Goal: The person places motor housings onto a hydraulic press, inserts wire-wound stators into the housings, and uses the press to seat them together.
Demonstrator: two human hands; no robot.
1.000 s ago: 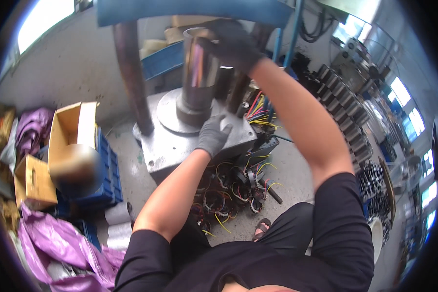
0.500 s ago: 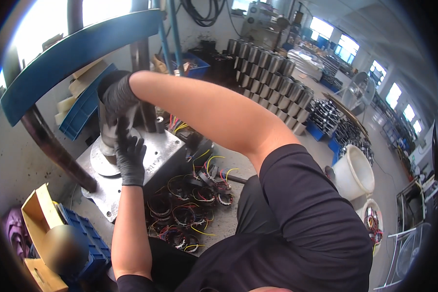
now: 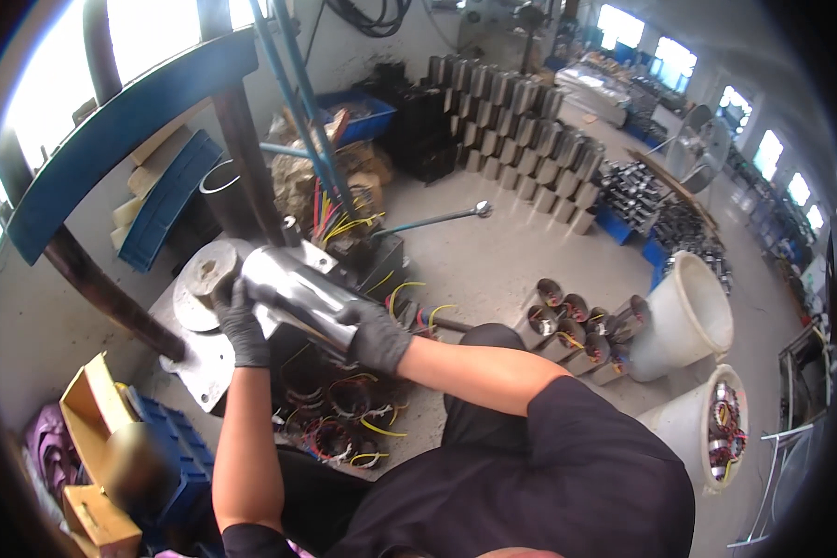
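A shiny metal cylinder [image 3: 299,290] lies tilted between my gloved hands, above the front right of the press's base plate [image 3: 193,370]. My left hand [image 3: 242,327] is closed at its upper left end, thumb near the rim. Around the lower right end wraps my right hand [image 3: 378,337]. A round metal block [image 3: 212,268] stands on the plate just left of the cylinder. Behind it a dark tube [image 3: 225,179] stands upright beside a press column. Below the cylinder, several wound stators [image 3: 349,398] with coloured wires lie on the floor, partly hidden.
A curved blue crossbar [image 3: 130,130] spans the press columns. Several rows of metal cylinders [image 3: 521,139] are stacked at the back. Cylinders with windings [image 3: 577,325] stand on the floor near white buckets [image 3: 688,316]. A blue crate [image 3: 172,446] and cardboard box sit at lower left.
My right hand has come down from the press toward me and to the right. The metal cylinder, upright on the press before, is now off the block and tilted between both hands.
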